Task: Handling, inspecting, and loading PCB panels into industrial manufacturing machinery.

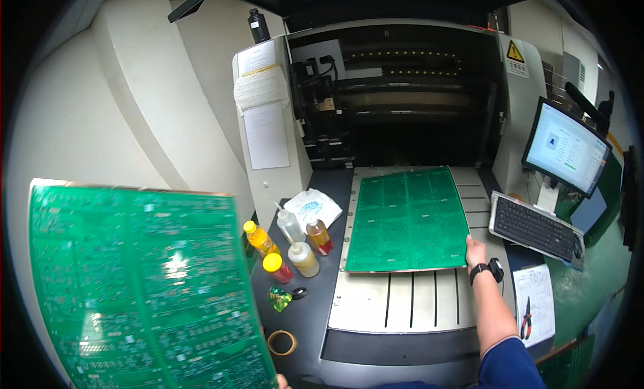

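At the left a large green circuit board panel (144,275) is held up, its face dense with printed traces. A bit of my left hand (282,381) shows at its lower right edge, gripping it; the rest of that hand is out of the picture. A second green circuit board panel (408,218) lies over the slotted metal bed (396,302) of the machine. My right hand (475,250) is closed on this panel's near right corner, with the thumb and fingers at the edge. A dark watch is on my right wrist.
Left of the bed stand several bottles, among them a yellow bottle (260,238) and a white squeeze bottle (290,225). A tape roll (282,343) lies nearer. To the right are a keyboard (533,225), a monitor (567,147), and pliers (527,318) on paper. The dark machine opening (416,137) is behind.
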Demonstrator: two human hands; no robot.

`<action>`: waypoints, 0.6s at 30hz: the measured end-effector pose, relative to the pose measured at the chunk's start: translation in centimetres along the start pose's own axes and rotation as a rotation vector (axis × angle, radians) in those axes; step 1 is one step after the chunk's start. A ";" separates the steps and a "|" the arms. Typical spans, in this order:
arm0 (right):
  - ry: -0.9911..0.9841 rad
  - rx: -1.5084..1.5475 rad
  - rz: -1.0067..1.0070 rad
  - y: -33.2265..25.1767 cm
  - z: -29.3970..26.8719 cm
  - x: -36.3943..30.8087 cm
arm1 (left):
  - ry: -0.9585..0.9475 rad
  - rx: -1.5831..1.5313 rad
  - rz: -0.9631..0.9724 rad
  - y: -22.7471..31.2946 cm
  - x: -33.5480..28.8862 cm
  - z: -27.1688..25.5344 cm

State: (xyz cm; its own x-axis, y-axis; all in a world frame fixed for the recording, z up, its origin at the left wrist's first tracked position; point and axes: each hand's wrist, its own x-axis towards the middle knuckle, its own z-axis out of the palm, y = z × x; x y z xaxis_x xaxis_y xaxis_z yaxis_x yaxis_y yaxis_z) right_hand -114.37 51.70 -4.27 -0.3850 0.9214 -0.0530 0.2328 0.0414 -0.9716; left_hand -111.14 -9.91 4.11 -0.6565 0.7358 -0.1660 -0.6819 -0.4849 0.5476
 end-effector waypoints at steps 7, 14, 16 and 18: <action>-0.026 0.185 0.214 8.7 3.5 9.7 | 0.203 -0.025 0.350 3.0 -3.5 2.5; -0.185 -0.921 -0.469 5.0 3.2 -1.0 | 0.271 -0.017 0.494 3.5 -2.4 4.0; -0.277 -0.904 -0.485 5.2 3.4 -2.7 | 0.384 -0.054 0.518 3.4 -2.2 4.2; -0.302 -0.975 -0.508 4.4 3.9 -3.4 | 0.329 -0.026 0.503 3.3 -1.8 3.8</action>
State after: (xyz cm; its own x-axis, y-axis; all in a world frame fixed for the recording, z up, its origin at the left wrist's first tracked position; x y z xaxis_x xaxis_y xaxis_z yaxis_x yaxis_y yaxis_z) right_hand -115.55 47.22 -9.25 -0.8013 0.5873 0.1140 0.5329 0.7873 -0.3101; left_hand -111.06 -11.06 9.31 -0.9633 0.2295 -0.1392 -0.2662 -0.7503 0.6051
